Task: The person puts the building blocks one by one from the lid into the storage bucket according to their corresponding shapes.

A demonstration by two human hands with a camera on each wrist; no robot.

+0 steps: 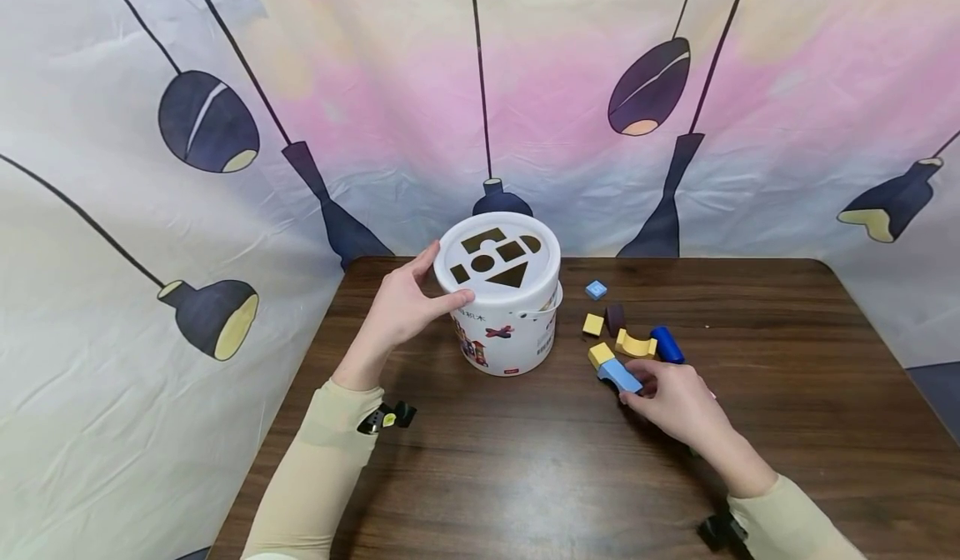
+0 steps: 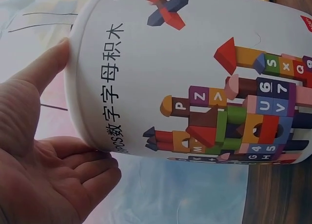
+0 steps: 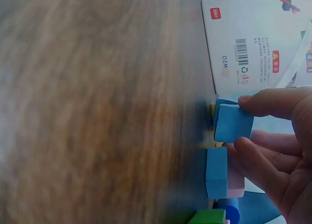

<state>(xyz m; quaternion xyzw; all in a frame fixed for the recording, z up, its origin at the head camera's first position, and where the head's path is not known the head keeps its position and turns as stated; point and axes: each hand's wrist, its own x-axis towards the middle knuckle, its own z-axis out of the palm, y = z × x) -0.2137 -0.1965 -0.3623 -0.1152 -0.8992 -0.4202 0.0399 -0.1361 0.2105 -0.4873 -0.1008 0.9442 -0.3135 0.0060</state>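
Observation:
A white lidded bucket [image 1: 504, 339] with shape cut-outs in its lid [image 1: 480, 287] stands on the table. My left hand [image 1: 405, 306] rests against the lid's rim, its thumb and fingers spread; in the left wrist view the fingers [image 2: 92, 177] look relaxed. Right of the bucket, my right hand [image 1: 678, 402] pinches a light blue arch block [image 1: 619, 375] between thumb and fingers. The right wrist view shows the same blue block [image 3: 234, 124] by its end face. A yellow block [image 1: 600, 354] lies against or just beyond its far end; whether they touch, I cannot tell.
Beyond my right hand lie a yellow cube [image 1: 593, 325], a dark block [image 1: 614, 320], a yellow arch block [image 1: 636, 344], a blue cylinder [image 1: 667, 345] and a small light blue block [image 1: 596, 290]. A green block [image 3: 208, 216] shows in the right wrist view. A printed cloth [image 1: 420, 85] hangs behind the table.

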